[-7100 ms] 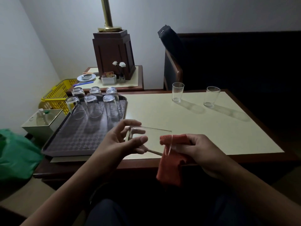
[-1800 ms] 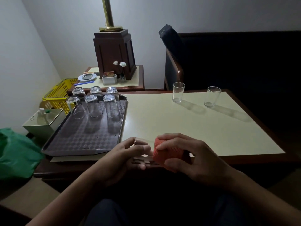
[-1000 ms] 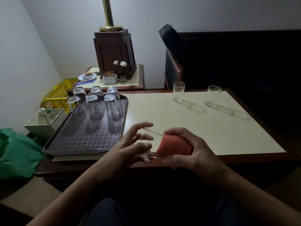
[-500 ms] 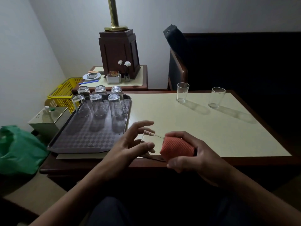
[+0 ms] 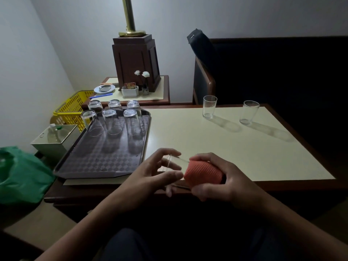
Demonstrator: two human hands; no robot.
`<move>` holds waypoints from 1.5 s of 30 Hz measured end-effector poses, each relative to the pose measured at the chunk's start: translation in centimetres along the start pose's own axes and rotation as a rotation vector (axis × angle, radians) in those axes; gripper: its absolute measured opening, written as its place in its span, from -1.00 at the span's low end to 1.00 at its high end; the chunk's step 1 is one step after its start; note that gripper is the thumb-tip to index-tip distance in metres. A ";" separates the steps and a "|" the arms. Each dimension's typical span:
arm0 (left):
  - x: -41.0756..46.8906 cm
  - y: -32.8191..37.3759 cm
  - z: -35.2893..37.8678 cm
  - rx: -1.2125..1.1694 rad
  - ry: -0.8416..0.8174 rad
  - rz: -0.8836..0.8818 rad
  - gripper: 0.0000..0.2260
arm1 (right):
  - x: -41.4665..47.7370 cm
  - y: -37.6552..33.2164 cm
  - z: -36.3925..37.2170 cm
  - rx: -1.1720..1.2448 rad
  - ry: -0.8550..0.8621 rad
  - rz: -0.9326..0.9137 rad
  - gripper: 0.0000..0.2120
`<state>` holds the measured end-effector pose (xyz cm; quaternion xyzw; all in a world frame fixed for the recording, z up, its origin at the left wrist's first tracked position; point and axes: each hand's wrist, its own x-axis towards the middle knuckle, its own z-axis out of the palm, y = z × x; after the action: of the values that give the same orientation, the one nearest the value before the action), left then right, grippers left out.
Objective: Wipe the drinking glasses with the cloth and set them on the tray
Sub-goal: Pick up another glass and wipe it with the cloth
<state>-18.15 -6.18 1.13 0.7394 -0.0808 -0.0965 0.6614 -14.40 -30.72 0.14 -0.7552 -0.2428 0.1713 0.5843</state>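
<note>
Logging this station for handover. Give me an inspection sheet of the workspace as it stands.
Surface: cream table, dark wood edge.
Job's things: six upturned glasses on tray; two upright glasses on table; held glass on its side, cloth round one end.
Clutter: saucer, flowers on side table.
Hands: left hand holds held glass; right hand grips cloth.
Cables: nothing seen.
Surroundings: basket, green bag, box to the left; chair behind the table.
</note>
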 end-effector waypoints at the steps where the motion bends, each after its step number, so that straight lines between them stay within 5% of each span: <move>1: 0.1 -0.1 0.3 -0.049 0.006 -0.062 -0.60 | -0.3 -0.1 0.1 -0.219 -0.001 -0.114 -0.30; 3: 0.5 -0.2 0.9 -0.151 0.009 -0.226 -0.46 | -0.4 0.3 0.4 -0.532 0.007 -0.362 -0.23; 6: 0.6 -0.3 1.0 -0.276 -0.063 -0.364 -0.44 | -0.2 1.0 0.3 -0.540 0.029 -0.470 -0.22; 8: 0.5 -0.1 0.5 -0.296 -0.099 -0.261 -0.58 | -0.1 0.8 0.1 -0.357 0.080 -0.323 -0.25; 11: 0.1 0.2 -0.6 0.000 -0.068 -0.042 -0.56 | -0.1 -0.2 -0.2 0.019 -0.053 -0.046 -0.34; 13: 0.1 0.2 -0.3 -0.090 -0.050 -0.069 -0.59 | -0.1 -0.5 0.3 0.057 -0.104 -0.014 -0.41; 19: 1.1 0.1 1.4 -0.711 0.284 -0.369 -0.57 | 0.0 1.1 0.4 -0.842 0.171 -0.558 -0.37; 26: 0.8 -0.1 -0.3 -0.759 0.288 -0.259 -0.40 | 1.2 1.3 -0.8 0.188 0.426 0.081 -0.84; 36: 0.5 0.4 -0.8 -0.590 0.205 -0.136 -0.40 | -0.1 -1.3 0.2 0.009 0.361 -0.121 -0.90; 40: 0.7 0.7 -0.8 -0.555 0.184 -0.116 -0.68 | 0.0 -1.0 -0.3 0.015 0.372 -0.056 -0.95; 45: 0.5 0.6 -0.9 -0.501 0.133 -0.167 -0.50 | 0.3 -1.2 -0.6 0.119 0.353 -0.029 -0.92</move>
<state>-17.40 -5.51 1.84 0.5613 0.0504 -0.1189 0.8175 -14.03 -30.77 1.48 -0.7342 -0.1366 0.0417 0.6638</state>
